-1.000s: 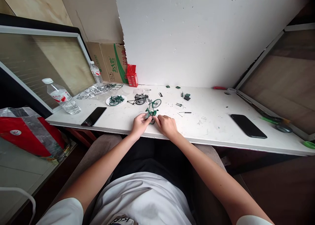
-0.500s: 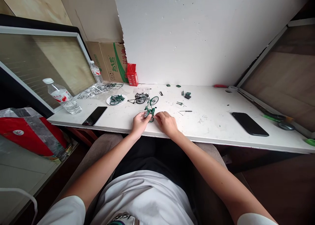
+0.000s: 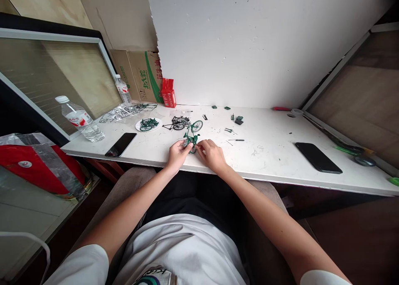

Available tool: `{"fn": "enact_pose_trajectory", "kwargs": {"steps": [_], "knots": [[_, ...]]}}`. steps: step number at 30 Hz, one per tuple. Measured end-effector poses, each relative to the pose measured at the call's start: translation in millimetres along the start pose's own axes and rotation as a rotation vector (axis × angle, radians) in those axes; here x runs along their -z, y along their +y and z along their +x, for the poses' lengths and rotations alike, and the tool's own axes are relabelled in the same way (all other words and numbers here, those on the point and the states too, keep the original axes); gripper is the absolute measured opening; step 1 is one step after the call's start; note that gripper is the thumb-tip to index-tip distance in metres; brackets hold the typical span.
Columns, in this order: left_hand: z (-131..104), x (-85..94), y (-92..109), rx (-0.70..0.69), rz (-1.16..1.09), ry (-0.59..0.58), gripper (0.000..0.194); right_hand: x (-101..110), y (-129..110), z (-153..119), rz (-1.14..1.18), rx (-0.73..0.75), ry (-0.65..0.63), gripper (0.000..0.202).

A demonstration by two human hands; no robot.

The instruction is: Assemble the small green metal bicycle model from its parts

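A small green model bicycle (image 3: 192, 136) is held near the table's front edge, its front wheel pointing away from me. My left hand (image 3: 178, 155) is closed on its rear part, thumb and fingers pinching it from the left. At the rear wheel's right side, my right hand (image 3: 213, 155) has its fingers drawn together in a pinch. Whatever those fingertips hold is too small to make out. Beyond the bicycle lies a dark model bicycle (image 3: 179, 123), and a white plate (image 3: 138, 128) carries more green bicycle parts.
Loose green pieces (image 3: 239, 120) and a thin black rod (image 3: 237, 140) lie to the right on the white table (image 3: 268, 156). Phones rest on both sides, one black phone (image 3: 318, 157) at right. A water bottle (image 3: 81, 121) stands left, near a red box (image 3: 168, 94).
Both hands stay almost where they were around the green bicycle. The whole view has shifted slightly.
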State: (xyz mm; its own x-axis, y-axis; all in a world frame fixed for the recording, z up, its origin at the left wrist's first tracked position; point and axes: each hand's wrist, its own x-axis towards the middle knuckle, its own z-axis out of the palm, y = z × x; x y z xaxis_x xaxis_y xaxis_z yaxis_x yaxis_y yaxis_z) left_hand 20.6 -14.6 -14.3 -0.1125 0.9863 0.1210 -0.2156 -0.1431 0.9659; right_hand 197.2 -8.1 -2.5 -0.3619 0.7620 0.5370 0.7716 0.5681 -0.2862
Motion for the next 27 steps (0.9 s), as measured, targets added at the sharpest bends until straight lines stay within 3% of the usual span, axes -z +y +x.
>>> {"fn": "enact_pose_trajectory", "kwargs": {"steps": [10, 19, 27], "knots": [[-1, 2.7, -3, -0.054, -0.015, -0.057, 0.058, -1, 1, 0, -0.083, 0.025, 0.036, 0.04], [1, 2.3, -9, -0.071, 0.003, -0.075, 0.055, -2, 0, 1, -0.13, -0.013, -0.017, 0.051], [1, 0.3, -12, -0.173, -0.015, 0.038, 0.051, 0, -2, -1, -0.037, 0.046, 0.031, 0.024]]}}
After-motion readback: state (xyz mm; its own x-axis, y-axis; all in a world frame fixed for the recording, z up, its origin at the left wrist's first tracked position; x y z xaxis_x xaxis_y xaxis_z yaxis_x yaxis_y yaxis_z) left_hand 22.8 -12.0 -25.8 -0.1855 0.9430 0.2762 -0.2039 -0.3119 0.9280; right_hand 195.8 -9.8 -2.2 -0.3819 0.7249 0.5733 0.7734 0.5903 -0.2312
